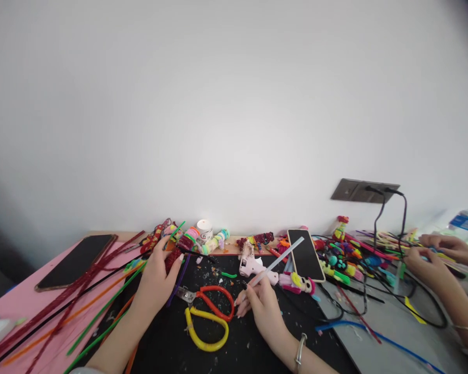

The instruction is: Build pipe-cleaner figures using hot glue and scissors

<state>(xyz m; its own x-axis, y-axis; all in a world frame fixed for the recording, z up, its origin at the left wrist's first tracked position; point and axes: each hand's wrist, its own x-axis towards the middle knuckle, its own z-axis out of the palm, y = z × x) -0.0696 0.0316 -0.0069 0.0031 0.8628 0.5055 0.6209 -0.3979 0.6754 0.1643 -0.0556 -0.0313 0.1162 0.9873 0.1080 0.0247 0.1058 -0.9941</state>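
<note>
Glue stick (281, 259), clear and slanted, is pinched at its near end by the fingers of the right hand (259, 306), mid-table just beside the pink glue gun (251, 266). The left hand (156, 278) has its fingers closed around a dark red pipe cleaner (170, 259), left of the scissors (208, 314).

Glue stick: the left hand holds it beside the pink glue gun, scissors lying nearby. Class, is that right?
No: the head view shows the right hand holding the glue stick beside the pink glue gun, scissors lying nearby.

Bare forearms (117, 337), silver bangle (301, 349) near right hand (257, 306)
</note>
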